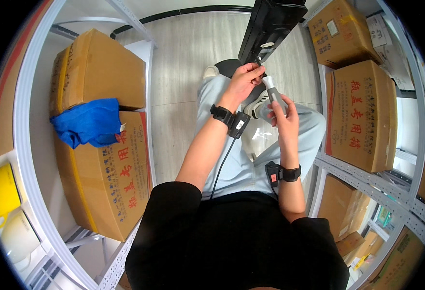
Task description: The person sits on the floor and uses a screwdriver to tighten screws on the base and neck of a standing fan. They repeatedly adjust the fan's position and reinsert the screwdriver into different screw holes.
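Observation:
A tall black flat-sided device (274, 29) stands in front of me, with a pale oval label and small fittings at its lower end. At that lower end my left hand (244, 83) pinches with thumb and forefinger; what lies between them is too small to make out. My right hand (284, 116) is wrapped round a slim grey-and-white handheld tool (273, 92). Its white tip points up and left, close by the left fingertips. A short dark piece shows between the tip and the device, and I cannot tell whether they touch.
Large cardboard boxes (104, 174) fill the left shelf, with a blue cloth (89, 123) draped over them. More cardboard boxes (362, 116) stand on the right metal rack (367, 179). Yellow and white helmets (4, 191) sit at the far left. A cable (220, 166) hangs from my left wristband.

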`<control>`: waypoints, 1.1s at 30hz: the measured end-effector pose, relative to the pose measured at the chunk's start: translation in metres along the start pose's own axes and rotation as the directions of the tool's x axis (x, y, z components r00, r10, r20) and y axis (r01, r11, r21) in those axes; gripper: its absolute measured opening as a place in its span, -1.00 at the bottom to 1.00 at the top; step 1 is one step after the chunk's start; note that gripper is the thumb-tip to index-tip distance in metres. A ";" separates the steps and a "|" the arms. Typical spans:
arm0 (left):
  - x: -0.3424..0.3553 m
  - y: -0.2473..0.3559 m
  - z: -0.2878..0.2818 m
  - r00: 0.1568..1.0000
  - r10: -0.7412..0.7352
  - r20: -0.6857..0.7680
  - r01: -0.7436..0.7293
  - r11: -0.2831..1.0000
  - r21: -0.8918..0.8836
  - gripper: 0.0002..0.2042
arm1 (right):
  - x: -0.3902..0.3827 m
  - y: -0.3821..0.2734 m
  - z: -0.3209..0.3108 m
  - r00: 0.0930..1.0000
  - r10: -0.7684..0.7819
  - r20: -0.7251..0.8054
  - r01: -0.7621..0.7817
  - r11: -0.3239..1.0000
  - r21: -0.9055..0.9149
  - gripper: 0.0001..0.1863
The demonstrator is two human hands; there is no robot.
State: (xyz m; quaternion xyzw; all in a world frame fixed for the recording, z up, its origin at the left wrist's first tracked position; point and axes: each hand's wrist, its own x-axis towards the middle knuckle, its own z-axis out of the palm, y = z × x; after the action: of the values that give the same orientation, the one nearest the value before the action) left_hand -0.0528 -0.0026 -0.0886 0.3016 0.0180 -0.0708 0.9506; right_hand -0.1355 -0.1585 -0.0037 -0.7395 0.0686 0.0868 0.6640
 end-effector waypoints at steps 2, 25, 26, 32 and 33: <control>-0.003 0.005 0.007 1.000 -0.010 0.007 0.010 0.999 -0.047 -0.81 | 0.000 -0.006 -0.003 0.987 0.116 0.112 -0.137 0.971 0.198 -0.62; -0.003 0.009 0.005 0.999 -0.014 0.051 0.009 0.996 0.093 -0.81 | -0.001 -0.006 -0.004 0.967 0.195 0.162 -0.233 0.935 0.267 -0.65; -0.001 0.009 0.004 0.999 -0.017 0.040 0.013 0.994 0.107 -0.82 | 0.000 -0.005 -0.003 0.974 0.184 0.134 -0.210 0.953 0.216 -0.64; 0.005 0.007 0.000 0.999 -0.034 0.023 0.032 0.995 0.093 -0.82 | 0.001 0.004 -0.001 0.998 0.056 -0.012 -0.055 0.995 0.078 -0.59; 0.003 0.009 0.006 0.998 -0.056 0.016 0.054 0.996 0.076 -0.81 | 0.002 0.004 -0.003 0.995 0.098 0.005 -0.098 0.984 0.150 -0.59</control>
State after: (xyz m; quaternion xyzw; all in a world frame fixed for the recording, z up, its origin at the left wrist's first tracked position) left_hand -0.0488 0.0010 -0.0786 0.3358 0.0149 -0.1004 0.9364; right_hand -0.1346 -0.1618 -0.0078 -0.6835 0.1119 0.1130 0.7125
